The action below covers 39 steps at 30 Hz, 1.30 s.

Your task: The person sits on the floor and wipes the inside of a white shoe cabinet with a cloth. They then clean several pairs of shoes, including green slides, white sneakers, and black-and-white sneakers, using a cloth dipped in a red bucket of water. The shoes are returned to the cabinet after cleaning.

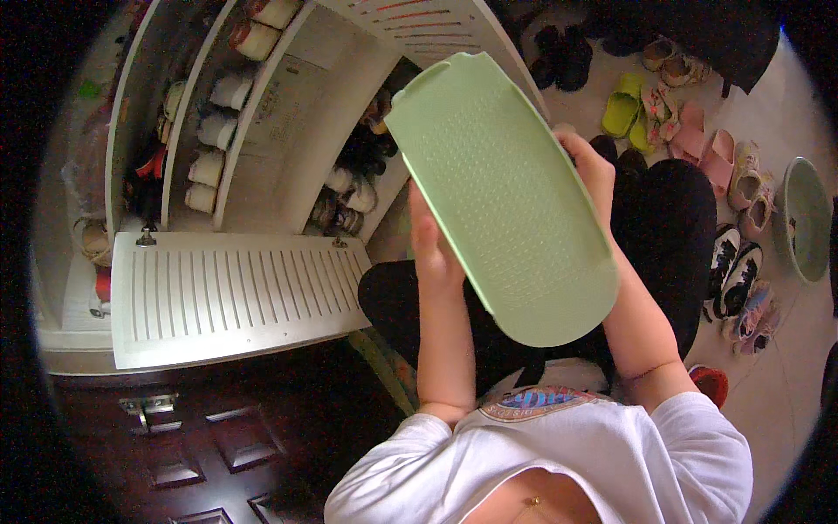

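A light green plastic panel (504, 196) with a rounded near end, raised side rims and a field of small bumps is held up before my chest. Its far end is squared, with notched corners. My left hand (429, 239) grips the left long edge, and part of it is hidden behind the panel. On the opposite edge is my right hand (592, 173), with its fingers curled against the rim. Beyond the panel on the left stands a white shoe cabinet (255, 124) with its slatted door (249, 295) swung open. White shoes (222, 131) line one of its shelves.
A second slatted door (425, 26) stands open behind the panel. Dark shoes (366, 150) fill a lower compartment. Green clogs (622, 111), pink slippers (718, 160) and black-and-white sneakers (736, 278) lie on the right floor, beside a green basin (805, 219). A dark panelled door (216, 445) is at lower left.
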Each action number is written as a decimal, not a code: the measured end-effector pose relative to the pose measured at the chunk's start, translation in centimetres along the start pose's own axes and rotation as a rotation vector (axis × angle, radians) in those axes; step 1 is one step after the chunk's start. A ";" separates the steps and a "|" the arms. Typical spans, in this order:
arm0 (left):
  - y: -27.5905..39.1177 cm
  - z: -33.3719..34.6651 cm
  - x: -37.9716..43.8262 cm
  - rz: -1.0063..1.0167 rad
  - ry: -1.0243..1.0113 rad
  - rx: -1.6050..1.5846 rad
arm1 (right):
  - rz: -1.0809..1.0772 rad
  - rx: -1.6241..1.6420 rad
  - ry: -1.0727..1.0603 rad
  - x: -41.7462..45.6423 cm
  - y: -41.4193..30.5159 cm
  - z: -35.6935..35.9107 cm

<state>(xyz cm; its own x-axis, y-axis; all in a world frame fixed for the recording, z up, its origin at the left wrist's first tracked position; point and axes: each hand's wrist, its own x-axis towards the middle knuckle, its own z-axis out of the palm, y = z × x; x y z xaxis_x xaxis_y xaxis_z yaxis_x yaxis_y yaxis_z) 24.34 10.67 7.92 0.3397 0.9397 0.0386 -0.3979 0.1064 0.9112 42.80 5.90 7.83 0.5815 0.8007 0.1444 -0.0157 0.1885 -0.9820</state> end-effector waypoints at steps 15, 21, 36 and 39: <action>-3.2 4.6 1.8 -0.191 -0.071 -0.454 | -0.030 0.035 0.256 -1.4 4.1 3.7; -3.6 3.7 2.4 -0.178 -0.220 -0.641 | 0.060 0.068 0.159 -2.2 1.5 3.8; -1.5 3.1 4.4 -0.044 0.380 -0.038 | -0.143 -0.129 -0.593 -7.2 3.8 2.6; -1.2 4.6 4.8 0.086 0.426 0.047 | 0.057 -0.174 -0.464 -9.0 4.5 0.3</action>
<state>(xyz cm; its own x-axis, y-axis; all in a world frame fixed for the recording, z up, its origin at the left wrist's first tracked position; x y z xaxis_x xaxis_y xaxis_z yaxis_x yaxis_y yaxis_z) 30.36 13.56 8.94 -0.0788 0.9957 -0.0482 -0.3666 0.0160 0.9302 37.27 -0.26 2.19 0.1598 0.9830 0.0904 0.1217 0.0713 -0.9900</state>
